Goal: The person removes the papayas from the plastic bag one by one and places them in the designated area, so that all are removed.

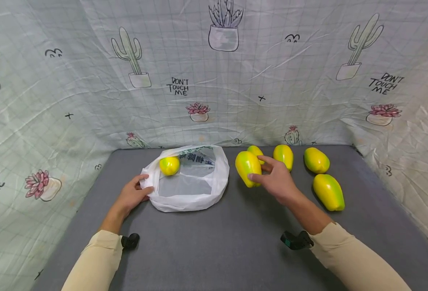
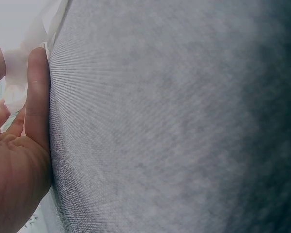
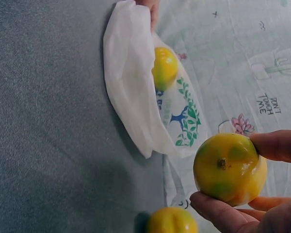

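A white plastic bag lies with its mouth spread wide on the grey table. Inside it, at the left, sits one yellow-green papaya. My left hand grips the bag's left rim between thumb and fingers; in the left wrist view the hand lies low against the tabletop. Right of the bag, my right hand holds another papaya above the table, thumb on the near side and fingers on the far side. The right wrist view shows this papaya end-on, between thumb and fingertips.
Several more papayas lie to the right: one partly behind the held one, one at the back, one farther right and one nearer. A cactus-print curtain encloses the table at the back and sides.
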